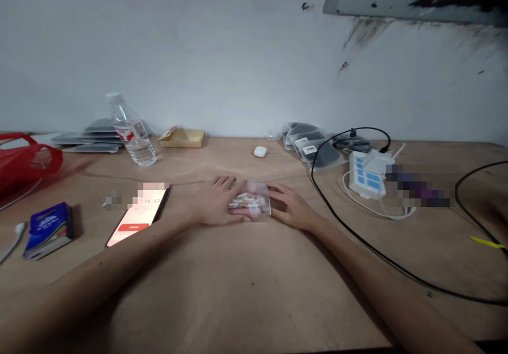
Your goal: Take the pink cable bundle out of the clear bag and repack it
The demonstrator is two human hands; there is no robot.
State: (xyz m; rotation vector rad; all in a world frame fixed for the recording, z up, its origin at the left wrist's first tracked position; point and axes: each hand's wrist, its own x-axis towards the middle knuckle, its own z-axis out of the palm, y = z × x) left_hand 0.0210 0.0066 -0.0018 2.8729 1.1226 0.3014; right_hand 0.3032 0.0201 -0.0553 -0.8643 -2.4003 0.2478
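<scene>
A small clear plastic bag [264, 195] lies on the table between my hands, with several small white cylindrical pieces [248, 201] showing through it. My left hand [214, 203] rests palm down at the bag's left side, fingers spread, with the thumb and a finger reaching onto the bag. From the other side, my right hand [293, 208] touches the bag's right edge with its fingertips. Its fingers are bent a little and stand apart, leaving a gap between them. The bag partly hides the fingertips of both hands.
Left on the wooden table [190, 290] are a lit phone [138, 214], a blue packet [50, 229], a water bottle [133, 134] and a red bag [24, 158]. A white case [260, 152] and grey packets [313, 145] lie behind. A power strip [365, 177] and black cable [357, 235] are right.
</scene>
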